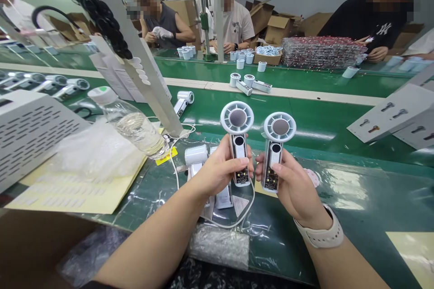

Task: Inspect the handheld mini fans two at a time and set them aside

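My left hand (228,162) is closed round the handle of a light-blue handheld fan (237,144), its round grille facing me and its thumb-side circuit board showing low on the handle. Beside it, a second handheld fan (280,127) of the same make is gripped in my right hand (294,178), thumb on the handle front. Both fans are upright, heads apart, above the bench. Behind my left wrist lie more fans (195,156) on the bench, partly hidden by my forearm. A white cable (253,196) loops just below the two held fans.
A clear bottle (130,124) stands left, near a slanted post (145,67) and a vented metal box (37,126). Bubble wrap (220,246) lies at the bench's front edge. Beyond, several fans sit on the green conveyor (305,117); co-workers (166,22) sit across it. A picture board (396,113) stands right.
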### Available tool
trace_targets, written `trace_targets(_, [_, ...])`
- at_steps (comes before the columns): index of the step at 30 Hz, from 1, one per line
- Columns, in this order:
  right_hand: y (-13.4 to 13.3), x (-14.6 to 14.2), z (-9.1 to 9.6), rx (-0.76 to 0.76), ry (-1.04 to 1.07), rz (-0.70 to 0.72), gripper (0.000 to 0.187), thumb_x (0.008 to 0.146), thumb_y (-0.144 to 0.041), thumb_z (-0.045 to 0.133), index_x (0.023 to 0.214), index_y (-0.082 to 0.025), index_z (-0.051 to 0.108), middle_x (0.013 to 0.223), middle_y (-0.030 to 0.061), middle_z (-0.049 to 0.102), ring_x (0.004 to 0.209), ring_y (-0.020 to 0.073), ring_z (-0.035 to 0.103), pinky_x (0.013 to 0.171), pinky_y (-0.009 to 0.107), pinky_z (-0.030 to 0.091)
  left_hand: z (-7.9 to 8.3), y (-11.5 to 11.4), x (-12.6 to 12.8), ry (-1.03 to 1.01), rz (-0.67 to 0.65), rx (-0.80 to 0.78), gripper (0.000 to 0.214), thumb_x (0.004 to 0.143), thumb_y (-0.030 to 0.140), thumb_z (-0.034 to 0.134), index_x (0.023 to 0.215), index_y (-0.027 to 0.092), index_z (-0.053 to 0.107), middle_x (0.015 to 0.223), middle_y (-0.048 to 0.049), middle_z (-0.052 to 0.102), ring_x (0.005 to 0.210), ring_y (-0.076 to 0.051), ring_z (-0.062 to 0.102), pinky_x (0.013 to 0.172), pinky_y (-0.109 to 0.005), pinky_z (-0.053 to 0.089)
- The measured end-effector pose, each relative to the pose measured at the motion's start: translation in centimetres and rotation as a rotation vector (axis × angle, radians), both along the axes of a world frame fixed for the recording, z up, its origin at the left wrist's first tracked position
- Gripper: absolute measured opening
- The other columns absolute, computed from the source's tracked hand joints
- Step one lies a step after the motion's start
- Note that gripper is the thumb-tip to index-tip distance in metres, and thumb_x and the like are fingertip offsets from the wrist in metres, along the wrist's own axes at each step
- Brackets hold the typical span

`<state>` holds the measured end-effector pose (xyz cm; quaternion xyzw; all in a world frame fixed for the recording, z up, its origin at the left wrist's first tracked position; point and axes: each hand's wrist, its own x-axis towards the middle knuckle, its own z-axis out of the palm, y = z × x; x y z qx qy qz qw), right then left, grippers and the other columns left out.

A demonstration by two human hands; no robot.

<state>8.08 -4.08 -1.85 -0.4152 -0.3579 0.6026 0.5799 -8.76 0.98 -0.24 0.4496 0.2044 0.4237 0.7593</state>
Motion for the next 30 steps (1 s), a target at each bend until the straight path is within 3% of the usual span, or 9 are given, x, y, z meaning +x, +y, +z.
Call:
trace_targets(10, [-0.1,0.1,0.3,0.07,-0.04,0.092,0.029,0.081,-0.041,0.075,0.1,-0.023,0.062,0.096,0.0042,0.067,0.075,0.0177,0.064,0.07,0.035,0.057,0.1,-0.1,0.1,-0.041,-0.03,0.034,0.044,0.077,0.024,0.074,0.111,0.021,0.046,0.085,0.0029,0.059,0.066,-0.012,0.062,0.062,-0.029,0.052])
trace_targets(14, [0.0,0.1,0.0,0.055,-0.054,0.049,0.029,0.08,-0.04,0.075,0.101,-0.023,0.063,0.095,0.0041,0.067,0.073,0.0175,0.064,0.065,0.034,0.057,-0.4,0.3,0.3,0.042,0.011,0.004,0.039,0.075,0.025,0.072,0.103,0.02,0.045,0.083,0.0026,0.059,0.063,-0.012,0.061,0.059,-0.029,0.051])
trace_targets(19, [0.0,0.0,0.1,-0.005,-0.023,-0.014,0.025,0.083,-0.044,0.073,0.088,-0.022,0.062,0.085,0.0019,0.066,0.064,0.0135,0.06,0.054,0.027,0.052,-0.2,0.6,0.3,0.104,0.131,-0.044,0.036,0.078,0.032,0.069,0.102,0.021,0.044,0.078,0.0048,0.057,0.057,-0.011,0.057,0.052,-0.027,0.048])
trace_targets(24, [-0.4,-0.1,0.3,0.076,0.009,0.071,0.025,0.084,-0.045,0.073,0.092,-0.023,0.064,0.085,0.0014,0.066,0.065,0.0151,0.062,0.056,0.029,0.054,-0.4,0.6,0.1,0.068,0.007,0.072,0.039,0.079,0.037,0.072,0.103,0.021,0.046,0.076,0.004,0.06,0.061,-0.012,0.061,0.062,-0.03,0.051])
trace_targets(30, [0.0,-0.1,0.0,-0.009,-0.008,-0.022,0.029,0.08,-0.047,0.076,0.089,-0.022,0.064,0.08,0.0005,0.066,0.061,0.0144,0.061,0.056,0.029,0.054,-1.0,0.5,0.3,0.112,0.01,0.001,0.039,0.081,0.041,0.073,0.099,0.02,0.046,0.079,0.0008,0.062,0.065,-0.014,0.064,0.064,-0.032,0.05])
